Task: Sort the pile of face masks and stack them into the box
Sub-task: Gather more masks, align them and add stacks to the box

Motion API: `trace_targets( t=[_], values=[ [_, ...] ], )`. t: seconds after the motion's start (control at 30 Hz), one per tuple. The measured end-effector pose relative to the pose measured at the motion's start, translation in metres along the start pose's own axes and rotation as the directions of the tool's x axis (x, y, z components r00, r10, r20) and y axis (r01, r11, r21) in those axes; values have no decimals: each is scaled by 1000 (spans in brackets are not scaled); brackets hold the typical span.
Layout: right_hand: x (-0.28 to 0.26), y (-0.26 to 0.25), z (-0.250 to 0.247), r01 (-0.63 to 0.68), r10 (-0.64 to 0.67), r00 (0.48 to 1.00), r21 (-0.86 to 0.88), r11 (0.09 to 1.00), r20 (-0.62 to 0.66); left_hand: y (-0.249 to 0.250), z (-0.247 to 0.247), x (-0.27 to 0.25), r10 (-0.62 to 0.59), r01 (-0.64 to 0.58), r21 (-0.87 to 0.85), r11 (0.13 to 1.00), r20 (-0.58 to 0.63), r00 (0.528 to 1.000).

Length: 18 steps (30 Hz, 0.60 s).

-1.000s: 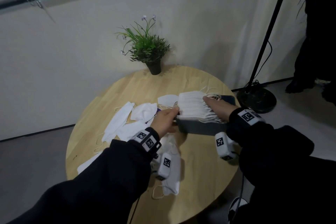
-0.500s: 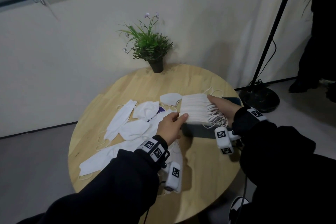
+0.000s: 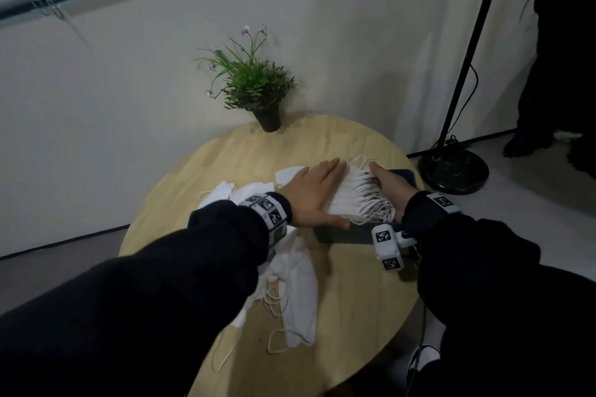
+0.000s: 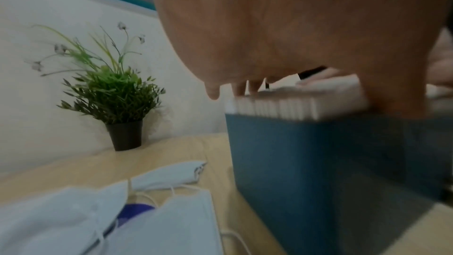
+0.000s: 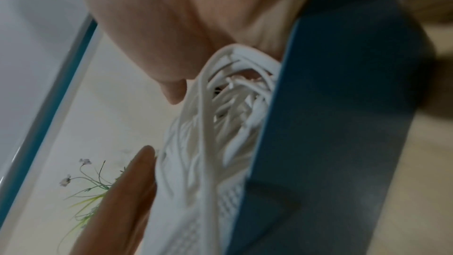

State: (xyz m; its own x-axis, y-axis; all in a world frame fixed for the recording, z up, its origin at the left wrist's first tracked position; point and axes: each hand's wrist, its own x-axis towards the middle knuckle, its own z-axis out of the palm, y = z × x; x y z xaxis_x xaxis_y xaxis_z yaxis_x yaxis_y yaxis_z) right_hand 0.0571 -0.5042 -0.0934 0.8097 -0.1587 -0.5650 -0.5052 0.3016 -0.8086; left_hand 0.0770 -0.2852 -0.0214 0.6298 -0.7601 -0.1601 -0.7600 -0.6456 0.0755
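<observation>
A stack of white face masks (image 3: 351, 193) stands on edge in the dark blue box (image 3: 342, 234) on the round wooden table (image 3: 354, 300). My left hand (image 3: 314, 193) lies flat on top of the stack, fingers straight, pressing down. My right hand (image 3: 385, 185) grips the stack's right end at the ear loops, thumb on top; its fingers are hidden behind the loops. The left wrist view shows the box (image 4: 318, 162) with the mask edges (image 4: 294, 108) just above its rim. In the right wrist view the ear loops (image 5: 232, 94) bunch against the box wall (image 5: 331, 123). Loose masks (image 3: 296, 293) lie left of the box.
A potted plant (image 3: 258, 90) stands at the table's far edge. A black lamp stand base (image 3: 454, 167) sits on the floor to the right. A dark flat object (image 3: 403, 174) lies just beyond my right hand. Something purple (image 4: 134, 212) shows under the loose masks.
My left hand left the stack's left end and now lies flat on top of it. The stack has sunk lower into the box. My right hand stays at the right end.
</observation>
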Motion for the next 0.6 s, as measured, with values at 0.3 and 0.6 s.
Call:
trace_targets(
  t=[0.3,0.6],
  values=[
    [-16,-9,7,34,-41,995,-78,996,-93,-17,-21,15,-76,88,-166,982,76,994],
    [-6,-3,7,39,-42,995,-26,999,-94,1,-36,22,-34,31,198,980,12,999]
  ],
)
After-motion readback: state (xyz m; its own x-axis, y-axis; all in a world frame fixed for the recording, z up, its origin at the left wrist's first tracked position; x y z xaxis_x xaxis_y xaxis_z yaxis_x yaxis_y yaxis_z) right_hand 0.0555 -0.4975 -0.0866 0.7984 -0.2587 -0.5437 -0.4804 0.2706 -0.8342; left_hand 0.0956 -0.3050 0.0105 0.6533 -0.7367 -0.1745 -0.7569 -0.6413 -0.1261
